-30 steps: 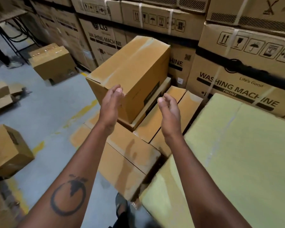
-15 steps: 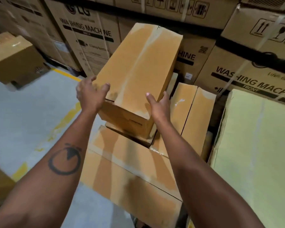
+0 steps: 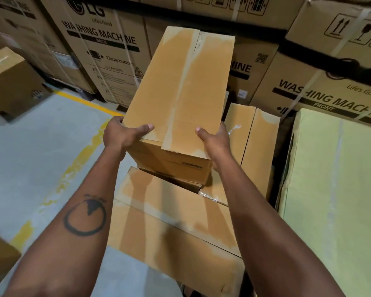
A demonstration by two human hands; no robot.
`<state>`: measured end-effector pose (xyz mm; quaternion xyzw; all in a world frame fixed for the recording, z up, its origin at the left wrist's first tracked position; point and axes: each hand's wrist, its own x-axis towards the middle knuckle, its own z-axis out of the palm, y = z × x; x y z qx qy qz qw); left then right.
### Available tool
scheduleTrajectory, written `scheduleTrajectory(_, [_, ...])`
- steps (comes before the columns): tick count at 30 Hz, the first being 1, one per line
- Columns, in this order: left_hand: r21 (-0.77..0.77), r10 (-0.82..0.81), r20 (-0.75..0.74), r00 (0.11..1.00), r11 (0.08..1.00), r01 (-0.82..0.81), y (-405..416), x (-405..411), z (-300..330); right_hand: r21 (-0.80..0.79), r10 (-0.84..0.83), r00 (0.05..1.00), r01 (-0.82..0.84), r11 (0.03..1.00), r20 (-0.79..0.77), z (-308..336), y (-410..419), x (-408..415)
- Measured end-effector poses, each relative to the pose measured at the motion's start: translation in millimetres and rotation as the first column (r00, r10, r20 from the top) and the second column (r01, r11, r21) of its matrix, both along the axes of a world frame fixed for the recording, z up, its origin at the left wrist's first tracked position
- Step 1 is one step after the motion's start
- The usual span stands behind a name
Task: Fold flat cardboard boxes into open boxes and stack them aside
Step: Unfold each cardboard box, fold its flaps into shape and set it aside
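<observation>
Big washing machine cartons (image 3: 107,56) wall off the back, printed "LG", "Life's Good", "WASHING MACHINE", "BACK" on the left one, "FRONT" on the right one (image 3: 321,97), with "Clamp bottom" and "CAUTION" lower down. Front and centre is the folded box (image 3: 180,99), a long tan cardboard carton, closed side up, a pale tape strip running down its middle seam, a dark label on its near end. It sits on top of other tan boxes (image 3: 169,228) stacked low by the grey floor (image 3: 30,159) with its yellow line. Pale green flat sheets (image 3: 334,189) lie to the right. Left hand (image 3: 124,136) grips the near left corner, thumb on top, fingers curled round the side. Right hand (image 3: 214,140) grips the near right corner likewise. A ring tattoo (image 3: 85,217) shows on the left forearm.
</observation>
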<state>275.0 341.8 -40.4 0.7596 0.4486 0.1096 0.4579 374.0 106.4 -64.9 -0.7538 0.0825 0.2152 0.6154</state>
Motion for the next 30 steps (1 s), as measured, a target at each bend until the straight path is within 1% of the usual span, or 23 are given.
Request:
scheduleTrajectory(4, [-0.092,0.016,0.082,0.996,0.996,-0.008,-35.9,-12.5,-4.5,-0.018,0.008,0.998,-0.007,1.000,0.068,18.3,-38.5,-8.3])
scheduleTrajectory(8, [-0.087,-0.027,0.079,0.996,0.996,0.034,-80.1,-16.6,8.5,-0.041,-0.024,0.995,0.029,0.999,0.099,33.6,-91.8,-17.8])
scheduleTrajectory(12, [-0.098,-0.081,0.089,0.993,0.991,0.089,-143.5,-10.5,26.6,-0.076,-0.050,0.989,0.061,0.995,0.138,65.9,-159.9,-21.0])
scheduleTrajectory(15, [-0.095,-0.129,0.087,0.988,0.986,0.137,-212.5,-4.1,33.8,-0.117,-0.068,0.984,0.088,0.989,0.164,92.7,-229.1,-24.9])
scheduleTrajectory(19, [-0.058,-0.195,0.082,0.977,0.978,0.200,-329.1,4.6,40.9,-0.148,-0.092,0.983,0.116,0.982,0.158,118.3,-347.2,-29.8])
scheduleTrajectory(21, [-0.045,-0.249,0.090,0.964,0.966,0.254,-389.4,9.1,45.5,-0.142,-0.110,0.983,0.132,0.981,0.149,126.6,-409.3,-30.5])
scheduleTrajectory(23, [-0.051,-0.314,0.062,0.947,0.947,0.318,-448.0,12.7,47.4,-0.152,-0.129,0.981,0.151,0.977,0.145,129.5,-469.1,-27.3])
scheduleTrajectory(25, [-0.008,-0.360,0.010,0.933,0.933,0.360,-504.2,14.4,48.9,-0.147,-0.150,0.982,0.166,0.975,0.117,126.6,-522.6,-28.5])
scheduleTrajectory(28, [0.134,-0.393,-0.067,0.917,0.907,0.399,-568.7,18.8,54.8,-0.094,-0.191,0.981,0.193,0.977,0.026,104.3,-588.6,-42.8])
scheduleTrajectory(30, [0.182,-0.426,-0.113,0.898,0.879,0.440,-600.3,19.4,57.7,-0.084,-0.200,0.980,0.201,0.976,0.020,94.6,-624.6,-51.2])
